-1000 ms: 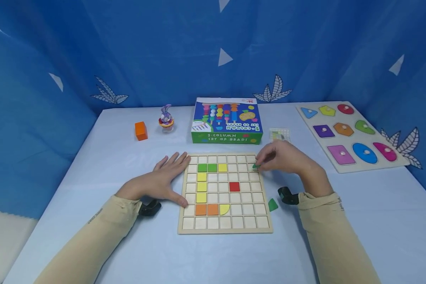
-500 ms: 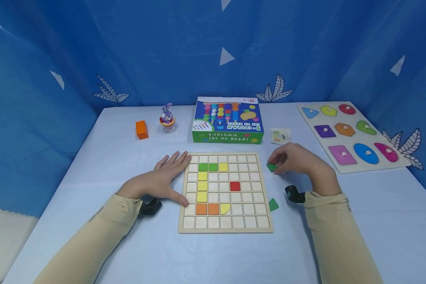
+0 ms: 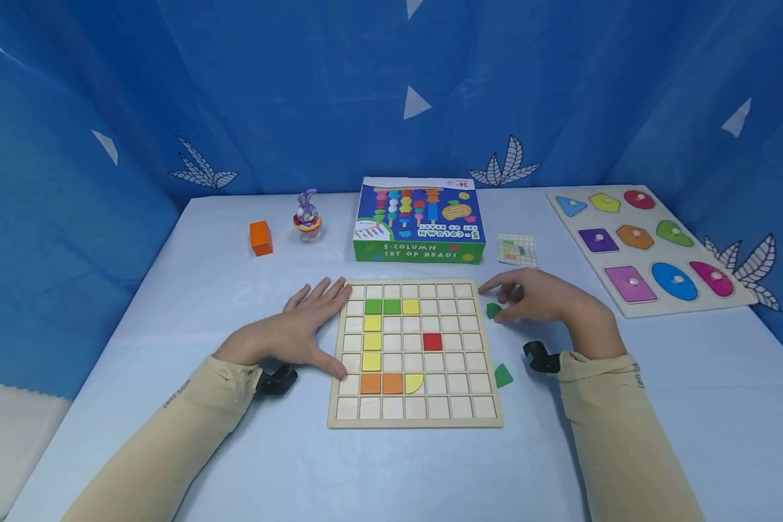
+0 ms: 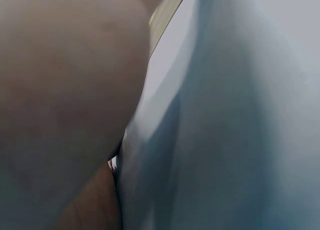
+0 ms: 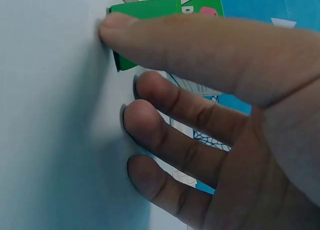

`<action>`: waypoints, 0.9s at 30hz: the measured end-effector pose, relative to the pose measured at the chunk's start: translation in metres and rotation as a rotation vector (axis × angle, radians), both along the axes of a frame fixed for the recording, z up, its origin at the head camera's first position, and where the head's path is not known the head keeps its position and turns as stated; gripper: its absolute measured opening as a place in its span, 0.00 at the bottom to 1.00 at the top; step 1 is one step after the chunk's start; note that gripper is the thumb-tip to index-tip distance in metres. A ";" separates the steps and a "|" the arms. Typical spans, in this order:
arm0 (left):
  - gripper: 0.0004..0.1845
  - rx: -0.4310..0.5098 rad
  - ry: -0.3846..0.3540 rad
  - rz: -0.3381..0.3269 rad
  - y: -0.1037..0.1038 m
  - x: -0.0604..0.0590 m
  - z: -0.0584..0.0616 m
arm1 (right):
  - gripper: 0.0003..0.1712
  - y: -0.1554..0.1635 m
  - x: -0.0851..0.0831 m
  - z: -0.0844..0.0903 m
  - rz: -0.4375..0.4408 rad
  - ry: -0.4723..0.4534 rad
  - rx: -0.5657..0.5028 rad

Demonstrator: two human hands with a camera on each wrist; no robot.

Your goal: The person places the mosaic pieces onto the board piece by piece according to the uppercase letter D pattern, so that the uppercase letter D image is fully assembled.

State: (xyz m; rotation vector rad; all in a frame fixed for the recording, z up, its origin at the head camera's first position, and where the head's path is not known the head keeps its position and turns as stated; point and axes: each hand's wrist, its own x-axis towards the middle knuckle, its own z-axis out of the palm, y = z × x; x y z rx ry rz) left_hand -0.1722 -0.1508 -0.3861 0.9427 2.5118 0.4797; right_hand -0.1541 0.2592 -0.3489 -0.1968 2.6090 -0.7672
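Note:
My left hand (image 3: 293, 333) lies with fingers spread, its fingertips and thumb at the left edge of a wooden grid board (image 3: 417, 424). In the left wrist view that hand fills the left side, beside a strip of the board. Just off the board's right edge, a green quarter-circle tile (image 3: 493, 310) sits at the thumb of my right hand (image 3: 536, 296). The right index finger points out straight, apart from the thumb. In the right wrist view the thumb overlaps the green tile (image 5: 152, 9), with three loosely bent fingers below. A second green tile (image 3: 503, 375) lies nearer me.
The board carries green, yellow and orange square tiles (image 3: 391, 383), a red square (image 3: 432, 341) and a yellow quarter circle (image 3: 414, 383). Behind stand a bead-set box (image 3: 417, 217), a pattern card (image 3: 517, 249), a rabbit figure (image 3: 307, 214), an orange block (image 3: 260, 238) and a knob puzzle (image 3: 649, 308).
My right hand has carried the green tile from the board's upper right corner out to the table, and its index finger has opened away from the thumb. The left hand stays put.

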 end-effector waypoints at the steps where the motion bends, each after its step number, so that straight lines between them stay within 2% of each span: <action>1: 0.77 0.000 0.000 0.000 0.000 0.000 0.000 | 0.27 -0.001 0.000 0.000 0.006 -0.004 -0.004; 8: 0.77 0.001 -0.002 0.003 0.000 0.000 -0.001 | 0.16 -0.003 0.001 0.000 0.033 0.011 -0.034; 15: 0.77 -0.001 0.002 -0.001 -0.001 0.001 0.000 | 0.20 -0.004 0.001 0.000 0.027 0.000 -0.034; 22: 0.77 0.004 0.002 -0.004 0.000 0.000 0.000 | 0.16 -0.006 0.000 0.000 0.037 0.009 -0.032; 27: 0.77 0.006 0.000 -0.006 0.000 0.000 0.000 | 0.16 -0.006 0.001 0.002 0.005 0.012 -0.018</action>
